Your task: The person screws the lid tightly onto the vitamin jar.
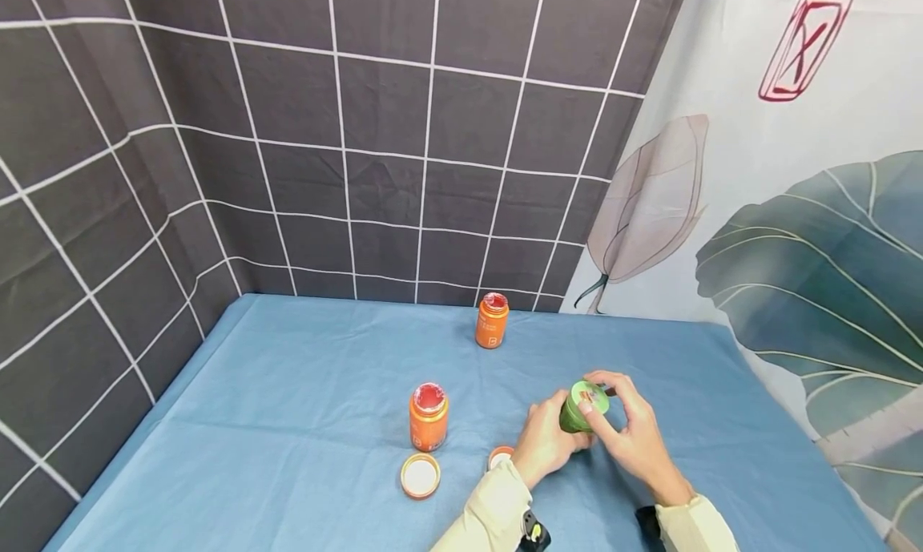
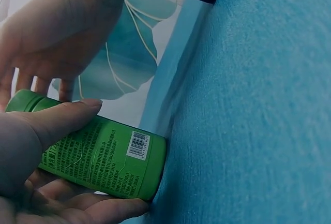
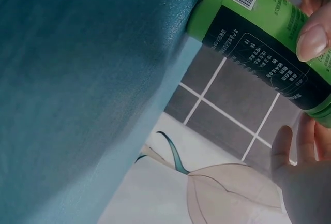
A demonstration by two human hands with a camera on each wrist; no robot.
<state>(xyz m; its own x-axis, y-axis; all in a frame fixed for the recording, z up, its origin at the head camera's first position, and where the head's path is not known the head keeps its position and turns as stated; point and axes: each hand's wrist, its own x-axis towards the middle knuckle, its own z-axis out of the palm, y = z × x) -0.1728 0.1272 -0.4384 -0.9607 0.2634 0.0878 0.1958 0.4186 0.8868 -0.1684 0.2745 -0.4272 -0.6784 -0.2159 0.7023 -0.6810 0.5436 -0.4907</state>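
Note:
My left hand (image 1: 542,441) grips a green bottle (image 2: 116,154) round its body, thumb across the printed label. The bottle's base is right at the blue cloth in the left wrist view. Its round green lid (image 1: 590,393) is on top, and my right hand (image 1: 636,441) holds it from the right, thumb at the near edge and fingers round the far side. A barcode and a dark label panel (image 3: 264,61) show in the right wrist view.
To the left of my hands stands an open orange jar (image 1: 429,425), with a lid (image 1: 421,476) lying in front of it. Another open orange jar (image 1: 492,328) stands near the back edge. A second lid (image 1: 499,456) is partly hidden by my left arm. Blue cloth (image 1: 288,424) covers the table.

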